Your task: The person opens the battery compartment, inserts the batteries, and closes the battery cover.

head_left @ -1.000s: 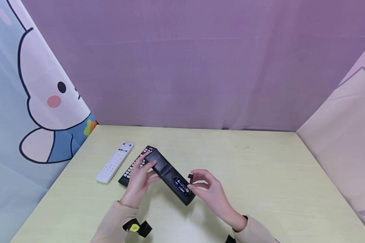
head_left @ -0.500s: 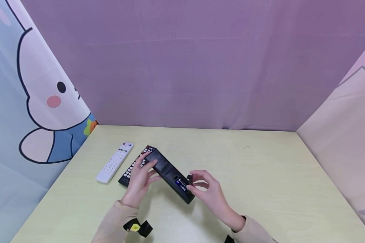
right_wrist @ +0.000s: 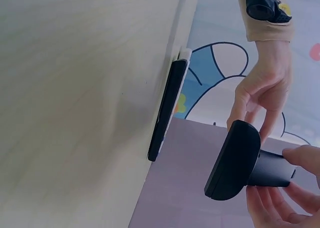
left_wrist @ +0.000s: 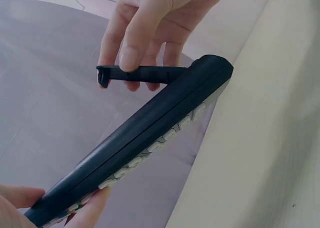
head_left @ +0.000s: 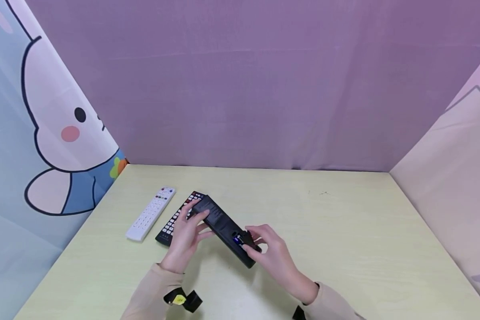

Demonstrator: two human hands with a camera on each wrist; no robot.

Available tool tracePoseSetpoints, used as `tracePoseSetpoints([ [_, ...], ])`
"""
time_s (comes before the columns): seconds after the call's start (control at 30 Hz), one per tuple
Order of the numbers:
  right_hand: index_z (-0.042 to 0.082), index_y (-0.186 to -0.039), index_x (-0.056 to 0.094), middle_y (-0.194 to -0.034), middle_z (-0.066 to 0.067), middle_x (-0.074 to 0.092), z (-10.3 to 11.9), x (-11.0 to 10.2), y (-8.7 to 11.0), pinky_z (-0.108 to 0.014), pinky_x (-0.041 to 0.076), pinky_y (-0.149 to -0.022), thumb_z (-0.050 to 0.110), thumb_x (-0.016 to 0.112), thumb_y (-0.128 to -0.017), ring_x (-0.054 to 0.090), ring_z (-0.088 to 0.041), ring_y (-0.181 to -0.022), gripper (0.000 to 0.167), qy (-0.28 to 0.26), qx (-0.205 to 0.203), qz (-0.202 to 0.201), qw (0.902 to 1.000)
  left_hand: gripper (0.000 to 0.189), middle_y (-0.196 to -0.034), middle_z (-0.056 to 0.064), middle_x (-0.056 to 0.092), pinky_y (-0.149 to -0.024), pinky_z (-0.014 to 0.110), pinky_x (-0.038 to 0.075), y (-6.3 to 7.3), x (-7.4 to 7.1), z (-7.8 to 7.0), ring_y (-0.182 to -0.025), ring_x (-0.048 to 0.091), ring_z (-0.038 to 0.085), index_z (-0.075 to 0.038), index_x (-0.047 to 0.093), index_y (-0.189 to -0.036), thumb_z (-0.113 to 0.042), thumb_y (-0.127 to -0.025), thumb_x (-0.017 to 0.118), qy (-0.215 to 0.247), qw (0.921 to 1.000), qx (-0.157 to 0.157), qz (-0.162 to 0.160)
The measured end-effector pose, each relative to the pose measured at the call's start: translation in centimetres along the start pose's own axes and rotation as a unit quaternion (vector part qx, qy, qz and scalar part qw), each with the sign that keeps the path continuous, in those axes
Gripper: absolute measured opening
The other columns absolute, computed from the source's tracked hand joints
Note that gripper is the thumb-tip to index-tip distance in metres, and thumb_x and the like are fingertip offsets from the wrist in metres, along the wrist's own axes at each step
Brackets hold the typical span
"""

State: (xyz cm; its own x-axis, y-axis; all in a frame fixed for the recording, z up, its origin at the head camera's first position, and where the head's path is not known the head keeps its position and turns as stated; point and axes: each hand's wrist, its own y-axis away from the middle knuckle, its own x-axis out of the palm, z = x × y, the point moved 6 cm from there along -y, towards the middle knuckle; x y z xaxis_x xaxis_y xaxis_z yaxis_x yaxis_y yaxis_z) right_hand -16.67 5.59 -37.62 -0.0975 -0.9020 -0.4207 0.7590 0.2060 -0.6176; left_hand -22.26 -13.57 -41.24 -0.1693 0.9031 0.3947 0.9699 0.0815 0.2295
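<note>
A black remote control (head_left: 222, 224) is held off the table, back side up, its upper end gripped by my left hand (head_left: 183, 238). Blue-wrapped batteries (head_left: 238, 240) show in its open compartment. My right hand (head_left: 275, 258) pinches the black battery cover (head_left: 248, 238) between thumb and fingers over the remote's lower end. Seen in the left wrist view, the cover (left_wrist: 142, 73) stands at an angle to the remote (left_wrist: 135, 138), one end touching it near the tip and the other raised. White buttons (left_wrist: 155, 146) line the remote's underside.
On the table (head_left: 344, 231) at the left lie a white remote (head_left: 150, 214) and a second black remote (head_left: 169, 229), partly behind my left hand. Printed fabric (head_left: 56, 115) hangs at the left, and a purple curtain (head_left: 240, 89) stands at the back.
My right hand has brought the cover leftward and down onto the remote's back, where it now hides part of the batteries. My left hand keeps its grip, almost still.
</note>
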Motion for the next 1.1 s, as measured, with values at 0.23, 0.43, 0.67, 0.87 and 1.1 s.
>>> tracePoseSetpoints([
  [0.23, 0.002, -0.101, 0.06, -0.087, -0.003, 0.057, -0.6, 0.6, 0.2, -0.027, 0.052, -0.061, 0.002, 0.075, -0.065, 0.056, -0.013, -0.072, 0.039, 0.049, -0.022, 0.018, 0.9984, 0.049, -0.098, 0.007, 0.054, -0.055, 0.03, 0.054, 0.2, 0.3, -0.1, -0.067, 0.063, 0.018, -0.012, 0.034, -0.13, 0.0, -0.085, 0.051, 0.006, 0.9999, 0.006, 0.008],
  [0.43, 0.007, -0.103, 0.061, -0.088, -0.002, 0.057, -1.0, 0.9, 0.2, -0.028, 0.052, -0.064, 0.003, 0.074, -0.067, 0.056, -0.014, -0.076, 0.038, 0.059, -0.018, 0.034, 0.9976, 0.049, -0.1, 0.007, 0.053, -0.056, 0.03, 0.054, 0.4, 0.3, -0.1, -0.068, 0.063, 0.017, -0.012, 0.035, -0.13, 0.0, -0.085, 0.051, 0.003, 0.9999, 0.007, 0.011],
  [0.67, 0.013, -0.111, 0.06, -0.096, -0.002, 0.054, -2.7, 1.8, 0.7, -0.031, 0.05, -0.067, 0.022, 0.068, -0.078, 0.054, -0.017, -0.084, 0.035, 0.034, -0.026, 0.061, 0.9972, 0.049, -0.098, 0.007, 0.053, -0.055, 0.03, 0.054, 0.4, 0.2, -0.1, -0.067, 0.063, 0.016, -0.013, 0.036, -0.129, 0.001, -0.085, 0.051, 0.008, 0.9999, 0.002, 0.012],
  [0.87, 0.013, -0.112, 0.059, -0.098, 0.0, 0.053, -1.6, 1.4, 0.3, -0.031, 0.051, -0.068, 0.024, 0.068, -0.078, 0.053, -0.013, -0.085, 0.037, 0.034, 0.008, 0.096, 0.9948, 0.049, -0.097, 0.006, 0.054, -0.057, 0.031, 0.054, 0.4, 0.2, -0.1, -0.068, 0.063, 0.016, -0.014, 0.037, -0.129, 0.001, -0.085, 0.05, 0.007, 0.9999, -0.006, 0.014],
  [1.1, 0.011, -0.116, 0.056, -0.099, -0.003, 0.053, -1.9, 1.8, 0.6, -0.029, 0.051, -0.07, 0.016, 0.067, -0.078, 0.055, -0.013, -0.083, 0.04, 0.054, 0.012, 0.131, 0.9899, 0.049, -0.1, 0.007, 0.052, -0.058, 0.032, 0.054, 0.5, 0.2, -0.1, -0.069, 0.063, 0.017, -0.015, 0.037, -0.129, 0.001, -0.085, 0.05, 0.009, 0.9998, -0.008, 0.017],
])
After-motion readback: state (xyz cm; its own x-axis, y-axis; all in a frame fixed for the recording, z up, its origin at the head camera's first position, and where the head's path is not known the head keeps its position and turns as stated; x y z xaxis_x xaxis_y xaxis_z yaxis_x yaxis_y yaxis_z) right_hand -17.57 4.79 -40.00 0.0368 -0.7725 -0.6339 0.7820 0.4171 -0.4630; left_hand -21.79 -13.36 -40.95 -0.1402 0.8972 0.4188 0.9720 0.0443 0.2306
